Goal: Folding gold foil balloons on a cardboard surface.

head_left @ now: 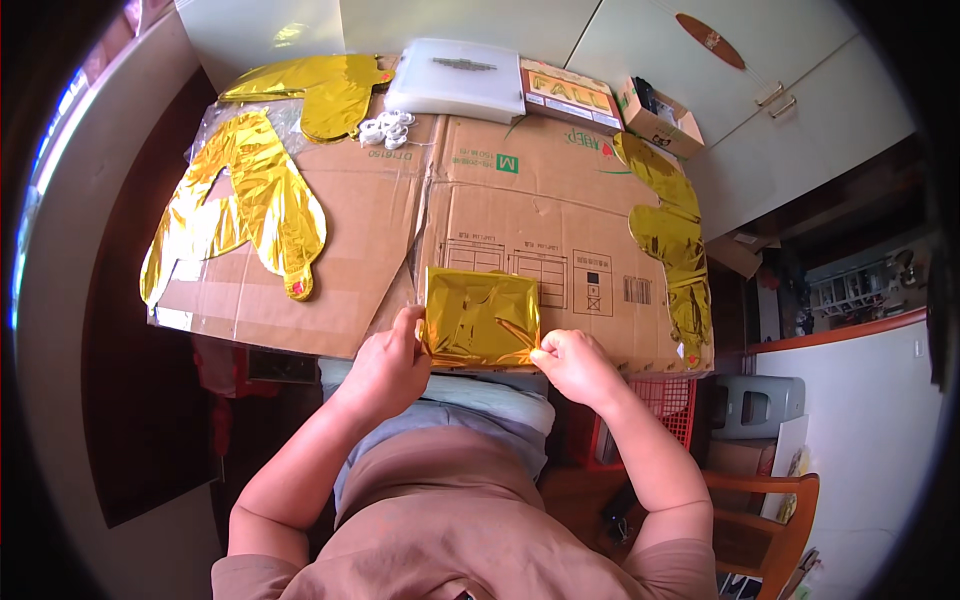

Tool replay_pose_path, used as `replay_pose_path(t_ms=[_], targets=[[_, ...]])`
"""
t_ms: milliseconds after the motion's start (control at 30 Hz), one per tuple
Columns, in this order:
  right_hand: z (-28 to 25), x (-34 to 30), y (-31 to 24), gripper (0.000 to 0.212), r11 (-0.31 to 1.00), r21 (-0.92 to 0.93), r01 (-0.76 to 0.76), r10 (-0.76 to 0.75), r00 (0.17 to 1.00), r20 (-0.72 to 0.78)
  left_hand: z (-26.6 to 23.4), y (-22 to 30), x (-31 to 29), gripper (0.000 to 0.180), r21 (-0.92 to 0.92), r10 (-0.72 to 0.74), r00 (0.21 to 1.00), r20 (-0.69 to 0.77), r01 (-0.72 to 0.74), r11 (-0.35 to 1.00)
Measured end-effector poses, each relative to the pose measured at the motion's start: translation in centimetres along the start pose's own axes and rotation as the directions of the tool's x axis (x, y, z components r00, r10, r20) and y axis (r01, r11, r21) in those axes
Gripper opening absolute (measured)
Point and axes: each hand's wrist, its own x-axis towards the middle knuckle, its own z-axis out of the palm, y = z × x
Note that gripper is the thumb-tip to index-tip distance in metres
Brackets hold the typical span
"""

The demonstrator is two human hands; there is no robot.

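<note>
A folded gold foil balloon (482, 318) lies as a creased rectangle at the near edge of the cardboard sheet (540, 190). My left hand (392, 362) is closed on its left edge, thumb and fingers pinched together. At the lower right corner, my right hand (577, 364) pinches the foil between thumb and fingers. A flat, letter-shaped gold foil balloon (225, 210) is spread out on the left. Another gold balloon (340, 98) lies behind it. A third, wavy gold balloon (672, 250) runs along the right side of the cardboard.
Along the back stand a translucent white plastic case (455, 85), a printed box (570, 97) and a small open carton (660, 118) with dark items. White string (386, 128) sits in a bundle near the case. A wooden chair (775, 530) and a red crate (668, 410) are at the lower right.
</note>
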Motion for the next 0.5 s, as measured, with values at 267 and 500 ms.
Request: replay_pose_path(t_ms=[267, 500], targets=[[0.7, 0.3, 1.0, 0.026, 0.992, 0.124, -0.031, 0.032, 0.999, -0.010, 0.7, -0.4, -0.2, 0.067, 0.058, 0.026, 0.999, -0.031, -0.024, 0.998], [0.8, 0.1, 2.4, 0.020, 0.894, 0.445, -0.052, 0.010, 0.995, 0.097, 0.9, -0.4, -0.4, 0.073, 0.073, 0.022, 0.999, -0.044, -0.019, 0.997]])
